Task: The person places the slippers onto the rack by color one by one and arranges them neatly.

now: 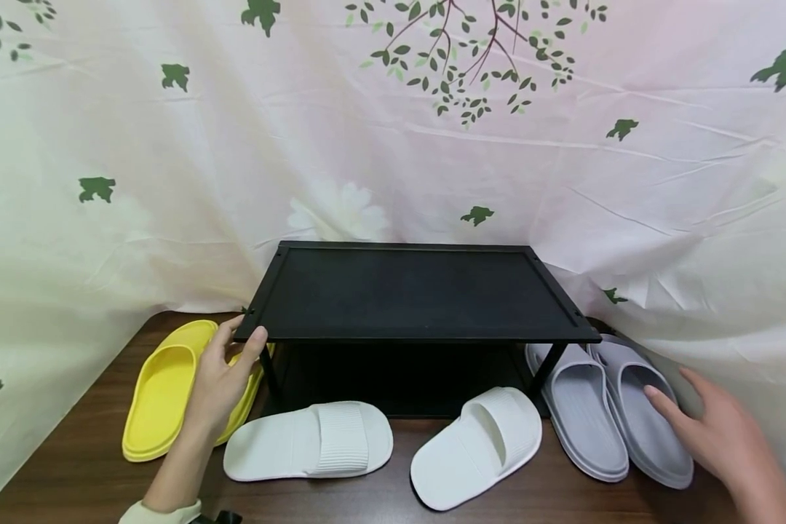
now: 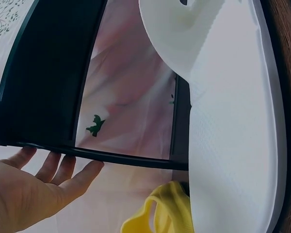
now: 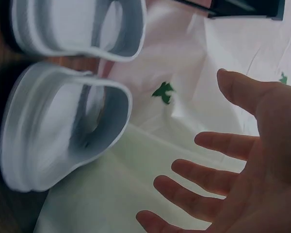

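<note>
A low black shoe rack (image 1: 399, 291) with a flat top stands at the back middle of the table. My left hand (image 1: 225, 378) holds its front left corner, thumb at the front edge and fingertips (image 2: 89, 170) along the side edge. Over the grey slippers (image 1: 583, 422) at the right, my right hand (image 1: 720, 429) hovers with its fingers spread and nothing in it. Behind my left wrist lie yellow slippers (image 1: 164, 400), one partly hidden by the hand. Two white slippers, one sideways (image 1: 268, 447) and one slanted (image 1: 448, 473), lie before the rack.
A pale cloth (image 1: 203, 160) printed with leaves and branches hangs behind and on both sides. The brown wooden table (image 1: 380, 506) lies under everything. One grey slipper is partly behind the rack's right leg (image 1: 550, 364).
</note>
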`<state>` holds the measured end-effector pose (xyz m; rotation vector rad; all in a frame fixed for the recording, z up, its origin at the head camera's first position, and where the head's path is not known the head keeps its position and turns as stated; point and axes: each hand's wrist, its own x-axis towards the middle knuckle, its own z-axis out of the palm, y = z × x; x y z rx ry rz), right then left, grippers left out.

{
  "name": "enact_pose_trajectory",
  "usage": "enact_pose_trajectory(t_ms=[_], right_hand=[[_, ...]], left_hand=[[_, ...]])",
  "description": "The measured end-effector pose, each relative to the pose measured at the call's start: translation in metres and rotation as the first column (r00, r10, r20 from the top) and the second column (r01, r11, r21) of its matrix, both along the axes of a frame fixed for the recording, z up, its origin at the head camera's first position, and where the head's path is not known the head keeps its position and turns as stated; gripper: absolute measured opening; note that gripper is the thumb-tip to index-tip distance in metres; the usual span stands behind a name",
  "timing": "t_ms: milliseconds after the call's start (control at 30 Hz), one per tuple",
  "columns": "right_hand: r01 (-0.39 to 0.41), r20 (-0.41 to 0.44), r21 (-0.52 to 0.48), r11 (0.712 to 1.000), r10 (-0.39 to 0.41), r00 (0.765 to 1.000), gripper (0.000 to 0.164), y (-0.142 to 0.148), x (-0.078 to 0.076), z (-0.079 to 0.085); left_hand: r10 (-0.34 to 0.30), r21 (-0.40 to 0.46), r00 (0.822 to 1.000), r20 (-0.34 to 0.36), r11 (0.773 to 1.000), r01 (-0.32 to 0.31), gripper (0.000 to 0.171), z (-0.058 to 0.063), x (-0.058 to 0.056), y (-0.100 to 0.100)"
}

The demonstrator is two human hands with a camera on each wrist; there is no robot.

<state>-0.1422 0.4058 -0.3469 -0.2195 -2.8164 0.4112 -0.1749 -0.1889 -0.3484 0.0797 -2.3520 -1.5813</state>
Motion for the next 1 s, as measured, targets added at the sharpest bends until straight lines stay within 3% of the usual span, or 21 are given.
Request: enact_pose_trajectory(t_ms=[367, 633, 800, 1000], right_hand=[[0.095, 0.102, 0.035, 0.995, -0.098, 0.99, 0.088, 0.024, -0.001, -0.011], [0.184, 0.227, 0.041, 0.982, -0.188, 0.956, 0.094, 0.032, 0.002, -0.018], [0.112, 0.258, 0.05, 0.992, -0.121, 0.959, 0.094, 0.039, 0.002, -0.023], [0.034, 0.35, 0.032, 0.999, -0.043, 0.936, 0.098, 0.05, -0.001, -0.034]], left_hand=[[-0.002, -0.003, 1.0, 0.007, 1.0, 0.002, 0.054, 0.0, 0.0, 0.0], [-0.024, 0.033, 1.0, 0.01, 0.999, 0.024, 0.053, -0.002, 0.0, 0.001], [-0.034, 0.047, 0.999, 0.022, 0.998, 0.033, 0.054, -0.002, 0.001, 0.0], [-0.051, 0.061, 0.998, 0.047, 0.997, 0.048, 0.056, -0.001, 0.001, 0.0]])
